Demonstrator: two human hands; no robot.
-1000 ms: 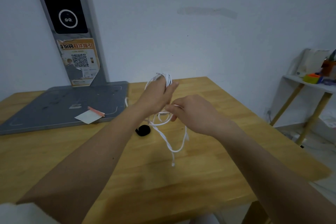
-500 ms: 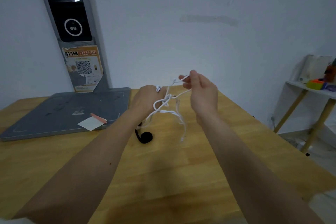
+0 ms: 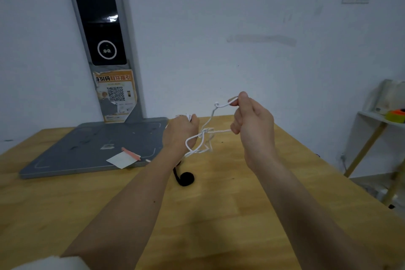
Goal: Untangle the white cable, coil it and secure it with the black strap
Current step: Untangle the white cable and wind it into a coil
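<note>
The white cable (image 3: 202, 138) is held in the air between both hands, above the wooden table (image 3: 219, 215). My left hand (image 3: 180, 132) is closed around a bunch of its strands. My right hand (image 3: 252, 125), higher and to the right, pinches one strand near its fingertips and another lower down. A knot sits in the cable between the hands, with loose loops hanging under it. The black strap (image 3: 185, 178) lies rolled on the table below my left wrist, apart from the cable.
A grey flat base (image 3: 87, 149) with an upright black-and-grey post (image 3: 103, 39) stands at the table's back left; a white paper slip (image 3: 121, 160) lies on it. A small shelf (image 3: 381, 118) with coloured items stands at the right, past the table's edge.
My right hand has risen and pulled away to the right, drawing strands taut out of the bundle. The hanging cable end has lifted off toward the knot. My left hand stays closed on the bundle.
</note>
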